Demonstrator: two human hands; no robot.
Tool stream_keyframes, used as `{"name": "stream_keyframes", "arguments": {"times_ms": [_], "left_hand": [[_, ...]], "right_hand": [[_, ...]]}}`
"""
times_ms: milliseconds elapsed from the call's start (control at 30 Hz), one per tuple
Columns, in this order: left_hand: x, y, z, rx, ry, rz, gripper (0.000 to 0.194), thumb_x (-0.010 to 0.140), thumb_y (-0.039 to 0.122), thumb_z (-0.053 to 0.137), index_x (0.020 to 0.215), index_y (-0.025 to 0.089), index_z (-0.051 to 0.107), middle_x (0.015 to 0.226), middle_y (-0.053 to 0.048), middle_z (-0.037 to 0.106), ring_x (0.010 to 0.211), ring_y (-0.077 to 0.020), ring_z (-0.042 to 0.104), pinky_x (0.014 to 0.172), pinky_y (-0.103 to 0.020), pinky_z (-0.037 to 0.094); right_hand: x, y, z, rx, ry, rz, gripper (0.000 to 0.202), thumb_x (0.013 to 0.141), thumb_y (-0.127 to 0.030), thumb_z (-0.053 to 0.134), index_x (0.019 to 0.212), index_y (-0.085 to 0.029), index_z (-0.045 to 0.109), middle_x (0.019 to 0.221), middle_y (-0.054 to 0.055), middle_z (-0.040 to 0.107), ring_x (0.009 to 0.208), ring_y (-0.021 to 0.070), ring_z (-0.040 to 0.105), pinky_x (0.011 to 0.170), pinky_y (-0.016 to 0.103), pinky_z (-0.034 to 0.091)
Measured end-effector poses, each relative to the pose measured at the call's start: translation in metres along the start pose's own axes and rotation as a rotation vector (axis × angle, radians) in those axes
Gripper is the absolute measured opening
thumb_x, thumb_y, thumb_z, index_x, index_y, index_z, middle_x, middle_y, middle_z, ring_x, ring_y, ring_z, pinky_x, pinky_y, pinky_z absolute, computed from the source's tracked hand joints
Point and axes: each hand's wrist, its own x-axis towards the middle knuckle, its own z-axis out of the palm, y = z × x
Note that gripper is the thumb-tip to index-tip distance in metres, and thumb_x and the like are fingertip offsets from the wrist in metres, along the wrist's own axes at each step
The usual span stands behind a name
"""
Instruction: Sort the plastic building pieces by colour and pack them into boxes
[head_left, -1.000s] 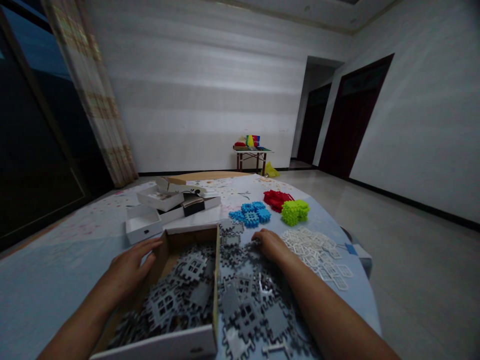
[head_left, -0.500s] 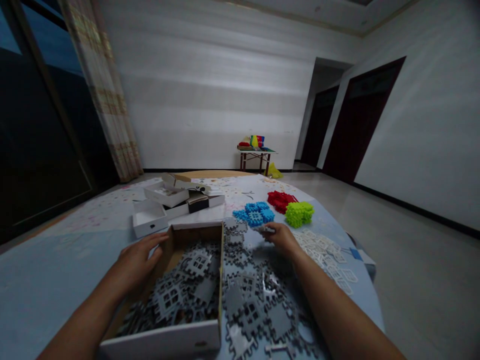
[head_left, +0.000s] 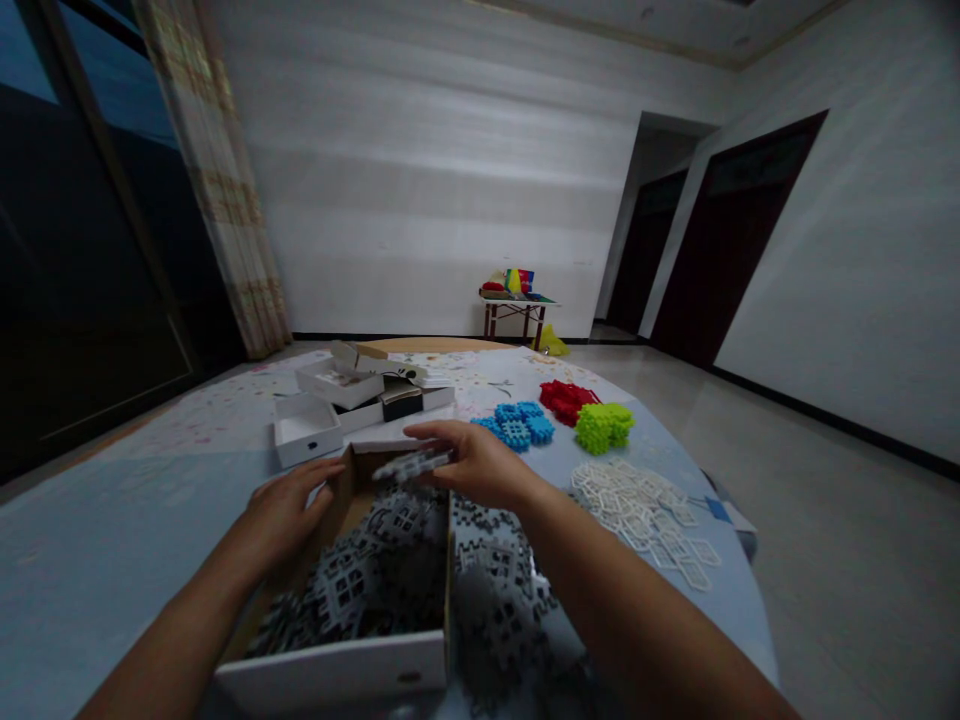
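My left hand (head_left: 289,515) grips the left wall of a white cardboard box (head_left: 337,665), fingers and thumb near its far corner. Inside the box lies a heap of grey interlocking plastic tiles (head_left: 352,580) with notched edges, some with window-like grids. My right hand (head_left: 472,465) is over the box's far right part, pinching a grey tile piece (head_left: 411,465) between thumb and fingers. Whether it is one tile or a few stacked cannot be made out. More loose grey tiles (head_left: 499,600) lie on the table right of the box, partly hidden by my right forearm.
Blue tiles (head_left: 517,428), red pieces (head_left: 568,401) and lime-green tiles (head_left: 604,427) sit in piles beyond my right hand. Thin white frames (head_left: 637,505) spread at the right. Several open white boxes (head_left: 307,430) stand at the back left. The tablecloth (head_left: 150,540) is light blue.
My right hand has moved left from the loose tiles on the table to over the box, carrying the grey tile piece. My left hand stays at the box's wall.
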Motion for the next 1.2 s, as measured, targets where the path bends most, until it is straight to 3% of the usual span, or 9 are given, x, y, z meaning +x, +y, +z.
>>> {"name": "stream_keyframes", "arguments": {"times_ms": [100,233,367,533,700,867,1067,1200], "left_hand": [[-0.001,0.002,-0.001,0.004,0.008,0.014,0.051,0.074,0.037,0.036,0.109,0.017,0.066,0.123,-0.007,0.062,0.112,-0.0234,0.057,0.100,-0.035,0.040],[-0.002,-0.001,0.002,-0.011,0.013,0.022,0.050,0.073,0.036,0.037,0.110,0.016,0.066,0.123,-0.008,0.062,0.112,-0.0250,0.057,0.101,-0.037,0.040],[-0.001,-0.007,0.006,-0.014,0.017,0.037,0.051,0.074,0.036,0.036,0.112,0.016,0.065,0.125,-0.008,0.060,0.116,-0.0246,0.055,0.103,-0.037,0.037],[0.000,-0.007,0.007,-0.019,0.031,0.053,0.051,0.075,0.037,0.036,0.111,0.016,0.065,0.123,-0.008,0.061,0.114,-0.0241,0.056,0.102,-0.037,0.038],[-0.001,-0.008,0.008,-0.028,0.062,0.052,0.048,0.073,0.037,0.038,0.106,0.018,0.068,0.119,-0.007,0.064,0.110,-0.0243,0.059,0.100,-0.037,0.041],[0.000,-0.008,0.008,-0.033,0.056,0.070,0.049,0.074,0.038,0.038,0.107,0.018,0.067,0.121,-0.007,0.063,0.111,-0.0249,0.058,0.101,-0.038,0.040],[-0.001,-0.001,0.001,-0.026,0.034,0.050,0.052,0.072,0.037,0.037,0.108,0.015,0.067,0.120,-0.009,0.063,0.111,-0.0255,0.058,0.101,-0.037,0.041],[-0.001,0.001,0.000,-0.004,0.007,0.046,0.054,0.072,0.036,0.035,0.110,0.013,0.066,0.122,-0.010,0.062,0.112,-0.0258,0.057,0.100,-0.038,0.040]], "right_hand": [[-0.004,-0.001,-0.001,-0.080,-0.114,0.022,0.055,0.066,-0.021,0.071,0.119,-0.024,0.058,0.107,0.004,0.066,0.094,0.0166,0.061,0.084,0.032,0.049],[-0.007,0.014,-0.020,-0.149,0.012,0.097,0.041,0.075,-0.023,0.062,0.116,-0.019,0.060,0.110,0.007,0.065,0.093,0.0170,0.063,0.083,0.033,0.050],[-0.008,0.048,-0.033,-0.438,0.072,0.161,0.039,0.075,-0.024,0.061,0.114,-0.018,0.061,0.112,0.009,0.065,0.104,0.0209,0.059,0.091,0.036,0.045],[-0.013,0.084,-0.026,-0.725,-0.166,0.308,0.067,0.064,-0.039,0.073,0.125,-0.019,0.054,0.130,0.014,0.052,0.121,0.0301,0.046,0.101,0.043,0.035],[-0.014,0.101,-0.013,-0.808,-0.268,0.348,0.089,0.054,-0.056,0.074,0.133,-0.026,0.045,0.140,0.013,0.039,0.129,0.0378,0.031,0.100,0.054,0.030],[-0.014,0.106,-0.014,-0.814,-0.285,0.294,0.081,0.056,-0.053,0.073,0.129,-0.024,0.049,0.133,0.012,0.047,0.122,0.0346,0.040,0.096,0.045,0.037],[-0.022,0.092,-0.021,-0.864,-0.264,0.223,0.054,0.069,-0.039,0.063,0.121,-0.026,0.055,0.118,0.007,0.060,0.105,0.0262,0.056,0.088,0.034,0.042],[-0.027,0.084,-0.025,-0.862,-0.217,0.219,0.048,0.076,-0.029,0.052,0.124,-0.023,0.052,0.115,0.008,0.063,0.104,0.0235,0.058,0.087,0.032,0.043]]}}
